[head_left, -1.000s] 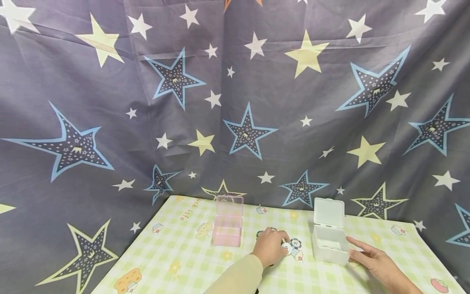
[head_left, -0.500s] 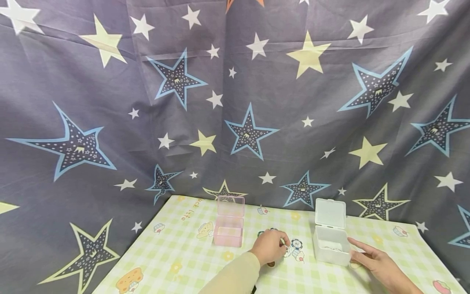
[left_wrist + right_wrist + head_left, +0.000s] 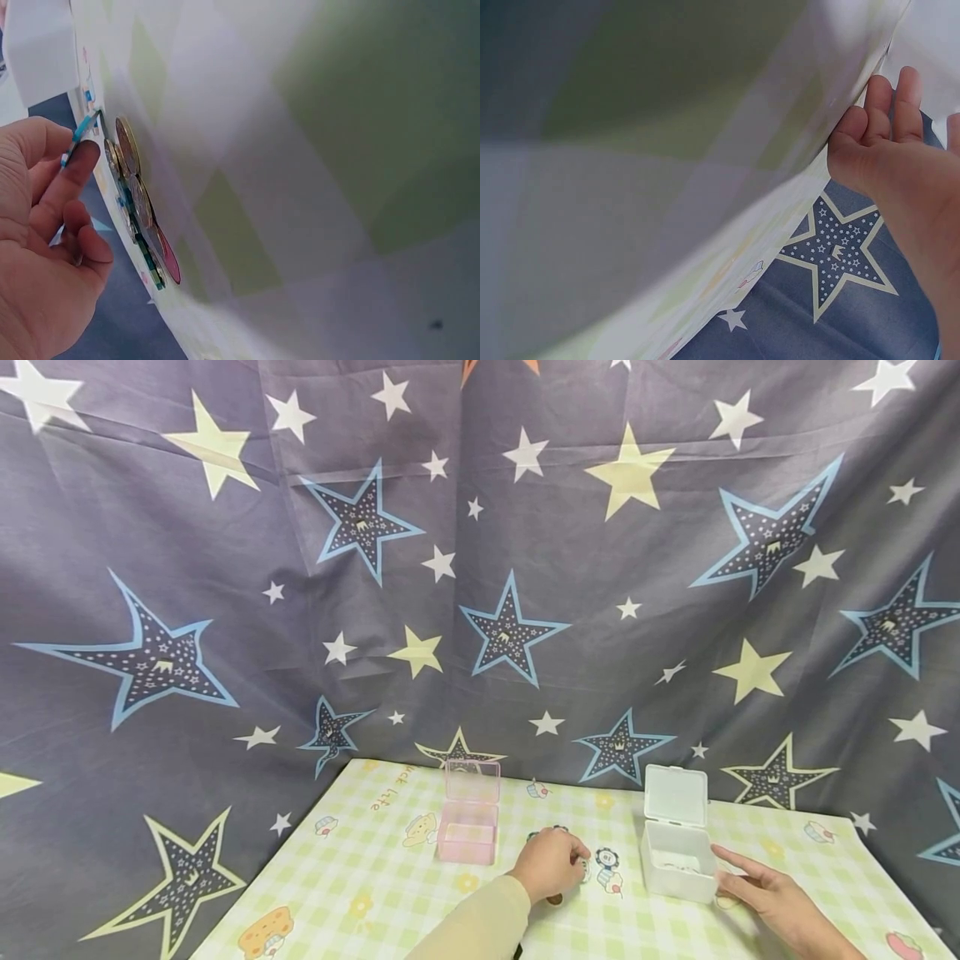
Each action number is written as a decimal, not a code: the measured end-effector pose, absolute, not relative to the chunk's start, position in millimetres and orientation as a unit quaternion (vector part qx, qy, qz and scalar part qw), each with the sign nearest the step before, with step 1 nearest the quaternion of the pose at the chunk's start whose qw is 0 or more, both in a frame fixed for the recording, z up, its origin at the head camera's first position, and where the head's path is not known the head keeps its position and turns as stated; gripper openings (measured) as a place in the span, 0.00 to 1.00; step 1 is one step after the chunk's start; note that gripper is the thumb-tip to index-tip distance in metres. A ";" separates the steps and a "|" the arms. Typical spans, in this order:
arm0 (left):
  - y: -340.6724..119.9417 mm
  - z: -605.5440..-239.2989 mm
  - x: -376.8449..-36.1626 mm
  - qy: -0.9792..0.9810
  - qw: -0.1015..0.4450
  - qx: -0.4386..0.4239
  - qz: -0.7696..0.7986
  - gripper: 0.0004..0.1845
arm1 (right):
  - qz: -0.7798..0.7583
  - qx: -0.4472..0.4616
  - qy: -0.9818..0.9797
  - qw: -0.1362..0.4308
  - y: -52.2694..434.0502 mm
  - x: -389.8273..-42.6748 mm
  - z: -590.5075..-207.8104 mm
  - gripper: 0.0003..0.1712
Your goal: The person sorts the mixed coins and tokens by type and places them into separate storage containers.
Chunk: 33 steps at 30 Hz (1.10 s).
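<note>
The left hand [image 3: 551, 862] pinches a tilted teal-edged poker chip [image 3: 79, 132] between its fingertips, with gold-coloured coins [image 3: 127, 145] and green-edged chips [image 3: 151, 267] lying just beside it on the counter [image 3: 405, 893] and a blue-and-white poker chip [image 3: 607, 858] near its right. Farther to that hand's left stands a translucent pink box [image 3: 467, 849], lid raised, and to its right a white plastic box [image 3: 678, 882], also with its lid up. The right hand [image 3: 776, 897], fingers extended, is at the white box's right side, though whether its fingertips touch the wall is hard to tell.
</note>
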<state>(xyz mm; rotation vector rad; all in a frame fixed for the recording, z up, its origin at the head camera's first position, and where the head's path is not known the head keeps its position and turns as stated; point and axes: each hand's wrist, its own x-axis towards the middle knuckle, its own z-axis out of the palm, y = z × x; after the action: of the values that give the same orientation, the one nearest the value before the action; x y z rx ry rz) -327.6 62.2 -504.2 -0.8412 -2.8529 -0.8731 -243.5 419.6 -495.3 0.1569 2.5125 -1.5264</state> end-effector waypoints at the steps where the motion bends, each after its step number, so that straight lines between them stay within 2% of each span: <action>1: 62.2 -504.0 -327.5 -0.921 0.022 -0.271 -0.280 0.10 | -0.517 0.052 0.849 0.098 419.5 -243.8 -495.0 0.40; 16: 62.3 -506.6 -329.0 -0.921 0.024 -0.269 -0.281 0.13 | -0.518 0.054 0.849 0.093 418.6 -244.3 -495.0 0.41; 25: 66.3 -495.9 -329.7 -0.883 -0.018 -0.212 -0.419 0.13 | -0.519 0.050 0.848 0.096 419.7 -246.1 -496.0 0.41; 33: 76.8 -482.5 -322.9 -0.834 -0.041 -0.200 -0.513 0.14 | -0.501 0.047 0.859 0.091 419.2 -245.4 -495.4 0.41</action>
<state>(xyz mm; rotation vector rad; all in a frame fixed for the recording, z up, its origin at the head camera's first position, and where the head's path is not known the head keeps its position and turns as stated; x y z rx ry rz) -322.9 76.8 -482.5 -0.6464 -2.6897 -1.6551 -245.4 419.2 -495.4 0.1403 2.5534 -1.4875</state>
